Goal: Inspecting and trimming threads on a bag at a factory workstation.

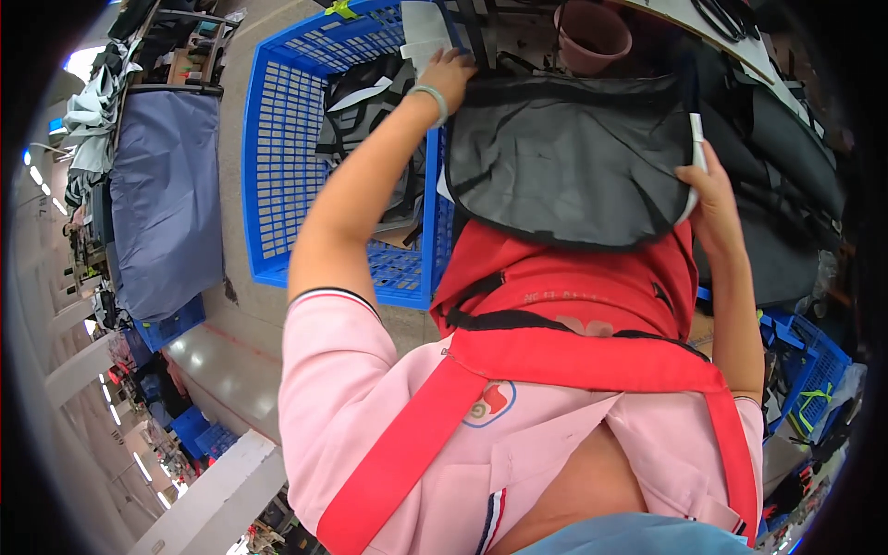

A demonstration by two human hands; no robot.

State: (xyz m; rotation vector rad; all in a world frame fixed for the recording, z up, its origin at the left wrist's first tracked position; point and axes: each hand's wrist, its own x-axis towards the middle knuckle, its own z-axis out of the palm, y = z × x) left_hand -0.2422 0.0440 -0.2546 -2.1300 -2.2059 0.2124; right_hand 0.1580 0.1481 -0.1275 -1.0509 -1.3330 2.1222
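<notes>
A black fabric panel (573,157) with a straight far edge and a rounded near edge lies across my lap, over a red apron (564,277). My left hand (447,81) is at the panel's far left corner, beside the crate's rim, fingers bent over; the thumb is hidden. On the other side, my right hand (712,190) pinches the panel's right edge, where a white strip (697,139) shows. The panel's surface is slightly wrinkled.
At my left stands a blue plastic crate (273,166) with dark fabric pieces (356,125) in it. A pink bucket (592,42) is beyond the panel. More black material (768,194) is piled at the right. A grey-blue cloth cover (166,194) hangs farther left.
</notes>
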